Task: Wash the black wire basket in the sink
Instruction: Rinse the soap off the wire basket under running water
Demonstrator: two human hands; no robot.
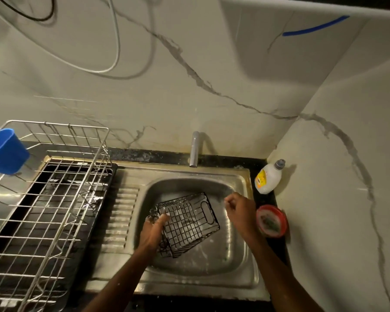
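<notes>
Fingers of left hand (154, 229) round black wire basket (187, 224); right hand (239, 208) curled, empty; bottle label unreadable.

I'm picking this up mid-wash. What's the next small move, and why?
Probably bring the right hand back onto the basket to scrub. The left hand grips its left edge, tilted in the sink, with suds on the wire, while the right hovers off it.

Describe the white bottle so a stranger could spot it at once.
Start at the steel sink and look past its far right corner, where the two walls meet. The white bottle stands there, with a grey cap and yellow label, just behind the round red-rimmed tub.
</notes>
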